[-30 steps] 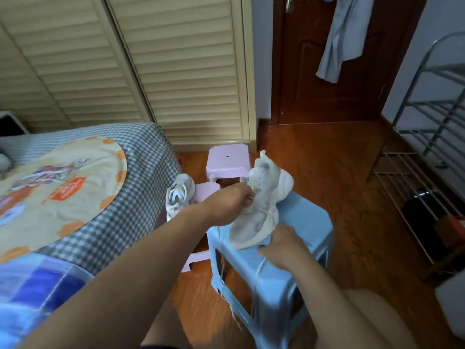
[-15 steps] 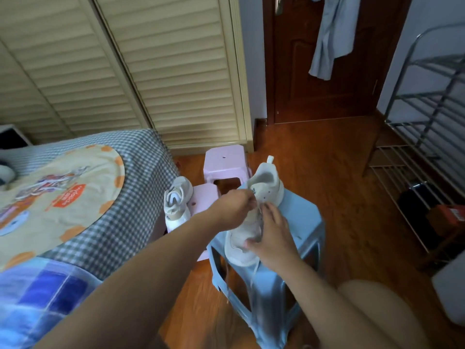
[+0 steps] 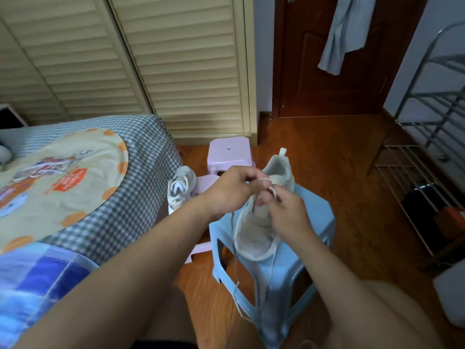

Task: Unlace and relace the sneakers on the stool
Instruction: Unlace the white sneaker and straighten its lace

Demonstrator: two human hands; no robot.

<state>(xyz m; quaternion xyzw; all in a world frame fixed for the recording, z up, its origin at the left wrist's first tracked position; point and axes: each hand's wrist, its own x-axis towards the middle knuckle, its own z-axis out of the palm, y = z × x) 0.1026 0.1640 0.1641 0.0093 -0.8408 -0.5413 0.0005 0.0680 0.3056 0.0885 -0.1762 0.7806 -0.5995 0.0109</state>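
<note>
Sneakers are the work here, and only one is in hand. Furthest left lies a bed (image 3: 141,147) with a checked cover, and just beside its corner the second sneaker (image 3: 180,188) stands propped, toe down, against a pink stool (image 3: 230,154), untouched for now. Next comes the left hand (image 3: 230,191), fingers curled and pinching a loop of white lace (image 3: 261,181) above the shoe. Under both hands the working sneaker (image 3: 256,238) rests on the blue stool (image 3: 317,227), toe toward the person and heel tab pointing away. Loose lace ends hang over the stool's near edge and trail down its front. To the right, the right hand (image 3: 289,212) grips the same lace with thumb and fingers closed on it, close against the left. Judging by the slack, the lace is partly out of the eyelets, though which eyelet is being worked is hidden by the fingers. To do this step well, one hand should steady the upper while the other draws the lace straight through one eyelet at a time, keeping both ends even and untwisted, so the dangling ends do not snag on the stool's edge. Far right stands a metal rack (image 3: 427,147).
</note>
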